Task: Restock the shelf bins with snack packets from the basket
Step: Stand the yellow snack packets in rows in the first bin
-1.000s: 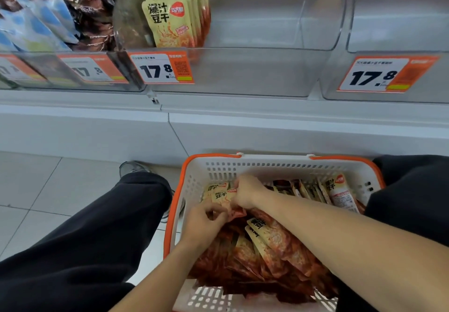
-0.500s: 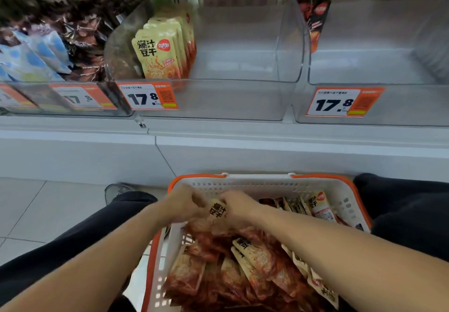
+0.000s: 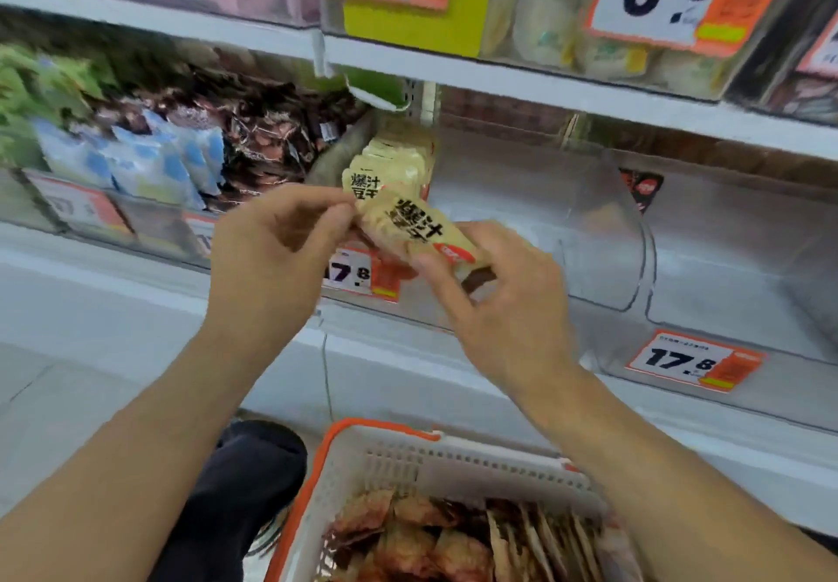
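- A shop aisle: white shelving [image 3: 136,309] runs across the view, with clear plastic bins along the lower shelf and a second shelf of blurred goods above it.
- The middle clear bin [image 3: 535,218] holds a row of pale yellow snack packets [image 3: 394,164] standing upright against its left wall, faces toward the camera; the rest of that bin shows only bare plastic.
- The bin to the right [image 3: 734,273] has one dark packet [image 3: 641,189] at its back left corner and a 17.8 price tag [image 3: 694,361] on its front.
- The left bin carries blue-and-white packets [image 3: 149,164] in front of dark brown wrapped ones [image 3: 272,128].
- Both hands hold one pale yellow packet [image 3: 415,230] in the air, just in front of the middle bin's front wall and below the standing row.
- The packet's long axis is tilted, running from upper left down to lower right; its printed black characters face the camera, and the red logo end points to the lower right.
- The left hand [image 3: 276,259] pinches the upper left end between thumb and curled fingers.
- The right hand [image 3: 503,304] grips the lower right end, thumb on the face and fingers curled behind it.
- Another 17.8 price tag [image 3: 358,273] on the middle bin's front is partly hidden behind the hands.
- Below, a white basket with an orange rim [image 3: 385,427] sits at the bottom centre, filled with reddish-brown snack packets [image 3: 408,536], some standing on edge at the right.
- A dark trouser leg [image 3: 236,491] lies left of the basket.
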{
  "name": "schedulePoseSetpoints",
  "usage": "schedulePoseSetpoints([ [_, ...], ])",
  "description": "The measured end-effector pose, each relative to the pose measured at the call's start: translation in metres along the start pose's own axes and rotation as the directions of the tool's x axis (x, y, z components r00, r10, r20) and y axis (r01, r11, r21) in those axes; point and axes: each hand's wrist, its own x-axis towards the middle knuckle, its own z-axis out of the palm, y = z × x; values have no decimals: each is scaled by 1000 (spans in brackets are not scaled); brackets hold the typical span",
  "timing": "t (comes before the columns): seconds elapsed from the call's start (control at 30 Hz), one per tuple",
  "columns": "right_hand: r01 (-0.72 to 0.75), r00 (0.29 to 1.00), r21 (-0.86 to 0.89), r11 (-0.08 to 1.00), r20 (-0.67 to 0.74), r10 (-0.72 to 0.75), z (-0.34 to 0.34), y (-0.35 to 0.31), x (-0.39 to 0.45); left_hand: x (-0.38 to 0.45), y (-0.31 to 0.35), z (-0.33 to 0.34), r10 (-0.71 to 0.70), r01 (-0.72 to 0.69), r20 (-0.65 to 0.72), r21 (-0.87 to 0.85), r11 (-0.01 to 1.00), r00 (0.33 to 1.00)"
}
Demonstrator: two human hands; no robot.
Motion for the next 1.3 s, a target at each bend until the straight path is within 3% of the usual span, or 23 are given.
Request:
schedulePoseSetpoints([
  [0.1,80,997,-63,995,-16,-81,0,4,34,8,-13,3,67,-42,-153,162,986,986],
  [0.2,-57,986,-82,995,150,68,18,12,60,13,-38,11,94,-45,-124,350,936,988],
  [0.27,-136,941,-156,978,289,177,36,19,74,14,-49,18,128,-72,-105,424,903,986],
  [0.4,-176,869,-288,941,403,286,75,38,90,15,-47,23,145,-87,-124,389,917,982],
  [0.5,-49,829,-457,888,477,292,93,50,99,17,-47,19,51,-7,-145,288,958,988],
  [0.57,101,841,-590,801,480,248,95,53,106,18,-49,18,18,18,-130,272,962,991],
  [0.63,159,860,-632,758,466,208,93,52,110,17,-49,17,15,24,-131,286,958,991],
  [0.87,-46,870,-542,839,391,301,88,55,108,15,-53,16,39,4,-130,317,949,991],
  [1.1,-138,916,-377,916,303,262,63,58,101,10,-52,9,48,-8,-114,329,944,992],
  [1.23,-105,979,-92,990,165,120,38,32,75,0,-40,13,146,-78,-169,354,932,975],
  [1.3,-86,989,30,996,126,82,21,19,41,-17,-33,20,81,-44,-130,268,962,988],
])
